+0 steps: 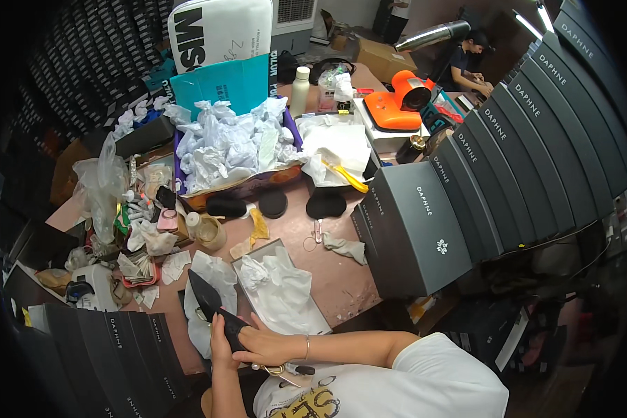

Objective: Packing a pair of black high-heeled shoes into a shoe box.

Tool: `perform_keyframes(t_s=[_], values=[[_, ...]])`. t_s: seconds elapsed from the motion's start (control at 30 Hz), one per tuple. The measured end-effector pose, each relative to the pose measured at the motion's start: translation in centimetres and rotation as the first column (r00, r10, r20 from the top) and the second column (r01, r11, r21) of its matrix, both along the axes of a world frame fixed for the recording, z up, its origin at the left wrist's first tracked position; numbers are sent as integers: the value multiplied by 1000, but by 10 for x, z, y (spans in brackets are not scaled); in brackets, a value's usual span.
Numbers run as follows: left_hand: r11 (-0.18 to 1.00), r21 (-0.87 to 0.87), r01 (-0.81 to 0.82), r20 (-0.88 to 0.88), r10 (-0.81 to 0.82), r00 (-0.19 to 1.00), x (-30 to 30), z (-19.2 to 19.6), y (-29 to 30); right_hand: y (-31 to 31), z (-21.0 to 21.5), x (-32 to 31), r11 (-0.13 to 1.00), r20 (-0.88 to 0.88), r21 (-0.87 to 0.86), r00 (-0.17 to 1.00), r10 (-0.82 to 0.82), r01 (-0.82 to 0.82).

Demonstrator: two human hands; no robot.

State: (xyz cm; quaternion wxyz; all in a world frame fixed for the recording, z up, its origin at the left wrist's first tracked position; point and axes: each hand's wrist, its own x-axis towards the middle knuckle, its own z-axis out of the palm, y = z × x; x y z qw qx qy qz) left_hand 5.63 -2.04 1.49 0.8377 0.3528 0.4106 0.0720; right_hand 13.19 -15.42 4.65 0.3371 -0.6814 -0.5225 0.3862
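Observation:
A black pointed shoe (205,295) is between my two hands at the near edge of the table, its toe pointing away and to the left. My left hand (222,343) wraps around its left side. My right hand (263,341) presses on it from the right, with some fingers reaching inside where I cannot see them. White tissue paper (216,273) lies beneath and beyond the shoe. Just right of it is an open shallow box (320,322) with crumpled white tissue (285,285). A gold ring-shaped piece with a pearl-like bead (270,368) shows below my right wrist.
Stacked dark shoe boxes (425,237) wall the right side; more boxes (111,355) stand at near left. Farther back are a bin of crumpled paper (233,143), an orange device (397,104), a bottle (299,90) and black pads (325,205). A co-worker (467,66) sits at far right.

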Motion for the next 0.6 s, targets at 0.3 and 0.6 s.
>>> perform_keyframes(t_s=[0.3,0.6], values=[[995,81,-66,-94,74,993,-12,8,5,32,-20,-23,997,-92,0,993,-70,71],[985,73,-156,5,156,988,-18,23,10,45,-2,-23,999,22,37,999,-33,32]])
